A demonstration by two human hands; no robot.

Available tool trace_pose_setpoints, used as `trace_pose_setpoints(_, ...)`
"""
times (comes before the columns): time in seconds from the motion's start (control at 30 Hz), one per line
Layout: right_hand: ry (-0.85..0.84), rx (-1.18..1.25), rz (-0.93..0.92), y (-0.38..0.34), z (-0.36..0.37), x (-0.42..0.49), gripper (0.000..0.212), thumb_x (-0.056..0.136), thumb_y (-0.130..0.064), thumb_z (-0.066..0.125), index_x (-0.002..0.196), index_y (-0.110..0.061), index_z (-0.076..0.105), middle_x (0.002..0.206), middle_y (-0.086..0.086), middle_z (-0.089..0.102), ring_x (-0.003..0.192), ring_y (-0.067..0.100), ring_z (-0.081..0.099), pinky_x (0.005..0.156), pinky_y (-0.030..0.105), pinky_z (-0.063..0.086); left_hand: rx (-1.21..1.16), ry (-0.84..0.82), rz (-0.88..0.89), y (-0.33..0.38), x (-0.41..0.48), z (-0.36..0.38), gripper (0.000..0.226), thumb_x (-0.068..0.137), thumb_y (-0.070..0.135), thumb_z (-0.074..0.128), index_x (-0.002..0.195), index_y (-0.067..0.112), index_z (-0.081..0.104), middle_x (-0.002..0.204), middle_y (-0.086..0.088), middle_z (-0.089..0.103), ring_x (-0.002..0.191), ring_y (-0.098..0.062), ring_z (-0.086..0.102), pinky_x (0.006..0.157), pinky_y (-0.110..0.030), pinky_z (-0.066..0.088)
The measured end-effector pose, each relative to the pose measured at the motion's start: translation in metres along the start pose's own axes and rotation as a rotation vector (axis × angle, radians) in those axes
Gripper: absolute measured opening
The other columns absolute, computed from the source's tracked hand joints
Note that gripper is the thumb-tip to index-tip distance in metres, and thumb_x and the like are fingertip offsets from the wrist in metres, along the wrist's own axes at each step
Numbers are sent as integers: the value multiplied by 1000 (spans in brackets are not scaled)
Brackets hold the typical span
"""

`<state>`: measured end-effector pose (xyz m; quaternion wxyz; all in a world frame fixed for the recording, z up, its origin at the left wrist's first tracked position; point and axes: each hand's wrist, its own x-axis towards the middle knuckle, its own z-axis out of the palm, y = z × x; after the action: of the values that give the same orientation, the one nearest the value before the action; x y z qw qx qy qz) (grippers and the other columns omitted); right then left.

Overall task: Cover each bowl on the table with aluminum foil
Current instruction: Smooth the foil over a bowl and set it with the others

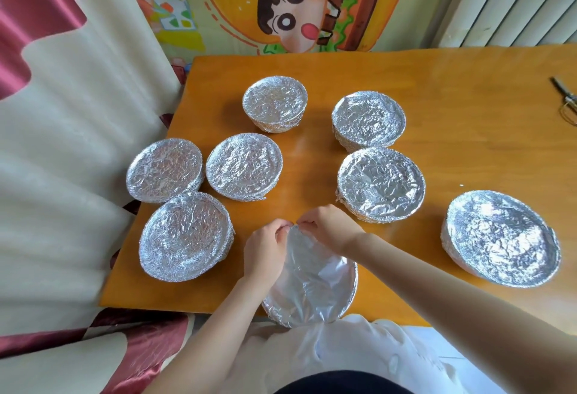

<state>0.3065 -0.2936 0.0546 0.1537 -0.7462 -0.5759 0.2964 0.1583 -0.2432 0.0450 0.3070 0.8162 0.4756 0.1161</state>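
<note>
A bowl (pixel 342 303) stands at the table's near edge with a sheet of aluminum foil (pixel 307 275) lying over it. My left hand (pixel 265 250) and my right hand (pixel 327 226) meet at the bowl's far rim, and both pinch the foil's far edge there. Several other bowls stand around it, each wrapped in crinkled foil: three at the left (pixel 185 236) (pixel 164 169) (pixel 243 165), one at the back (pixel 274 103), two right of centre (pixel 368 118) (pixel 381 184) and one at the far right (pixel 502 237).
The orange wooden table (pixel 452 87) has bare surface at the back and right. A metal tool (pixel 566 98) lies near the right edge. A curtain (pixel 62 112) hangs at the left, close to the table's left edge.
</note>
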Motion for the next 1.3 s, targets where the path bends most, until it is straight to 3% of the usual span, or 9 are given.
trace_pose_setpoints(0.17,85,65,53,-4,4,0,23,87,-12,53,96,-13,74,95,8,72,90,27,62,76,31,45,31,-13,-70,5,1,0,19,96,21,50,104,20,67,91,-1,71,81,-24,63,61,-31,41)
trace_pose_setpoints(0.43,67,175,117,12,0,-7,23,92,-13,54,107,-12,72,107,5,71,101,21,63,83,20,40,55,-23,-111,4,2,-5,21,99,24,46,108,24,65,95,3,71,85,-19,63,60,-26,42)
trace_pose_setpoints(0.67,31,156,123,11,0,-16,27,92,-6,45,97,-8,71,78,0,64,76,18,50,68,21,33,148,-180,-59,4,3,-8,32,100,16,37,120,23,61,122,5,62,106,-21,58,81,-32,46)
trace_pose_setpoints(0.83,-28,102,63,2,-4,-11,33,92,-6,41,109,-8,69,104,9,70,91,24,57,74,18,33,96,-165,-75,7,1,-6,34,100,13,36,125,16,58,118,-4,65,108,-22,58,85,-30,44)
trace_pose_setpoints(1.03,-111,86,129,-5,-8,-11,34,93,-13,39,109,-8,68,111,12,68,105,28,57,88,28,40,81,-155,-83,7,-6,-5,31,100,14,36,122,15,59,109,-6,69,99,-25,61,79,-35,47)
trace_pose_setpoints(1.13,-214,124,173,-9,-18,-10,34,97,-17,35,100,1,63,101,19,65,84,28,54,83,36,42,73,-148,-85,6,-6,-6,31,100,16,36,121,16,60,109,-5,69,99,-24,61,79,-33,47)
trace_pose_setpoints(1.23,-309,21,106,-12,-28,-5,41,101,-31,33,72,-13,56,84,14,60,77,25,51,76,35,43,77,-141,-84,7,-4,-7,31,101,17,36,121,16,59,110,-3,68,99,-22,61,74,-27,44)
trace_pose_setpoints(1.3,-340,42,101,-16,-30,-6,41,101,-42,30,74,-20,51,86,10,56,82,22,49,76,32,38,76,-132,-84,8,-3,-7,30,101,18,36,120,17,60,108,-2,69,96,-21,61,70,-25,41)
